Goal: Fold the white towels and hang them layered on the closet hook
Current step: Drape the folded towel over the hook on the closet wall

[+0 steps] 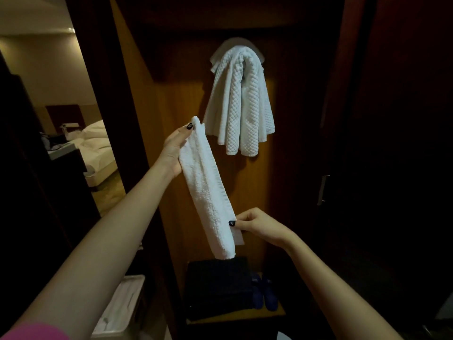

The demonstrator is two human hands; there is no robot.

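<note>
- Towel (207,190): soft, light, floppy; likely best held at both ends.
- Left hand (175,149) grips its top end.
- Right hand (257,225) pinches its lower edge.

Wearing a pink sleeve (36,333), showing only at the left arm's upper end; baring both forearms down to the left hand (175,148) and right hand (259,228); carrying dark polish, possibly patterned, on the two visible thumbnails (190,126).
</note>
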